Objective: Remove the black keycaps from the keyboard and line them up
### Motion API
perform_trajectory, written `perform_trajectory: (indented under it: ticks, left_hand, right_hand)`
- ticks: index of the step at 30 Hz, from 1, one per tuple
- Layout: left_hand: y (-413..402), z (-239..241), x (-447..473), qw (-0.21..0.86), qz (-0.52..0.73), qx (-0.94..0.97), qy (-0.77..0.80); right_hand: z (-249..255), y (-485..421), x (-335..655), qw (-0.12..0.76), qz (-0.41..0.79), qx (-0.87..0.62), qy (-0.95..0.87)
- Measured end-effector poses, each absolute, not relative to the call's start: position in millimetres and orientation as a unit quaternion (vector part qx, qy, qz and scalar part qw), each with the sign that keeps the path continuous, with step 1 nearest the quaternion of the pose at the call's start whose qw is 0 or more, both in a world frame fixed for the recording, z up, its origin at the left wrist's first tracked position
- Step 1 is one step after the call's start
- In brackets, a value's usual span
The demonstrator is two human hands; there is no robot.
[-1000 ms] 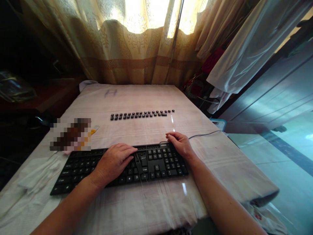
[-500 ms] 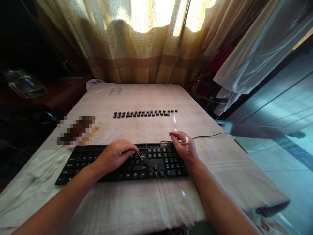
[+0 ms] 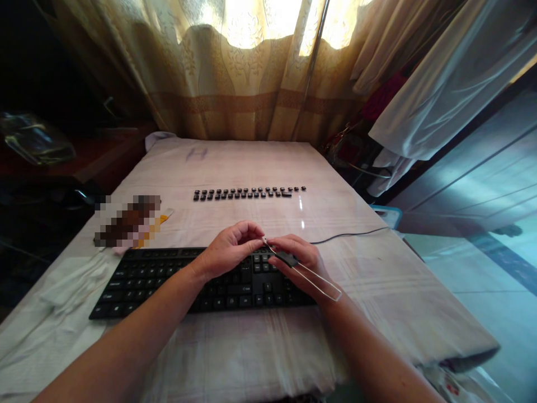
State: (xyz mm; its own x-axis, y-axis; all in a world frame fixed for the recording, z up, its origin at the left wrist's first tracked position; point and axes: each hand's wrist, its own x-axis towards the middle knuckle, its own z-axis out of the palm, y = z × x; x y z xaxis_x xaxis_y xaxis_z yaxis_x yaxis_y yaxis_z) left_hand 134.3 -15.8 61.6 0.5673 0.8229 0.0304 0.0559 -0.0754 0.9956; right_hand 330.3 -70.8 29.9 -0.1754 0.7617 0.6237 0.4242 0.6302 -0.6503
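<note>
A wire keycap puller (image 3: 287,259) with a dark middle grip slants over the right part of a black keyboard (image 3: 146,280). Its long wire loop points down and to the right, across my right wrist. My right hand (image 3: 304,257) has its fingers closed around the dark grip. At the puller's upper end, the thumb and fingers of my left hand (image 3: 235,246) pinch the tip; whether a small keycap is caught there is too small to tell. Behind the keyboard, loose black keycaps (image 3: 247,195) lie in two rows on the tablecloth (image 3: 235,168).
A black cable (image 3: 352,234) runs right from behind the keyboard. A blurred-out object (image 3: 128,221) with a yellow part lies at left, near crumpled white cloth (image 3: 62,296). Patterned curtains (image 3: 230,101) hang behind the table, and white garments (image 3: 411,123) hang at right.
My two hands have come together above the keyboard. The puller, earlier held only by my left hand, has moved up and right, and my right hand has closed on it.
</note>
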Motion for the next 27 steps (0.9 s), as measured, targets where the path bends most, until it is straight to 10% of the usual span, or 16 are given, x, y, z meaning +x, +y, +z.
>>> perform_trajectory:
  ticks: [6, 16, 27]
  left_hand:
    - [-13.4, 55.0, 140.6, 0.600, 0.288, 0.672, 0.324]
    - [5.2, 43.9, 71.9, 0.217, 0.203, 0.837, 0.459]
    - [14.5, 27.0, 43.0, 0.282, 0.140, 0.826, 0.467]
  right_hand:
    - [29.1, -71.5, 324.0, 0.551, 0.210, -0.402, -0.701]
    - [18.8, -65.3, 325.8, 0.525, 0.385, -0.526, -0.547]
    - [34.3, -43.9, 320.2, 0.354, 0.424, -0.502, -0.666]
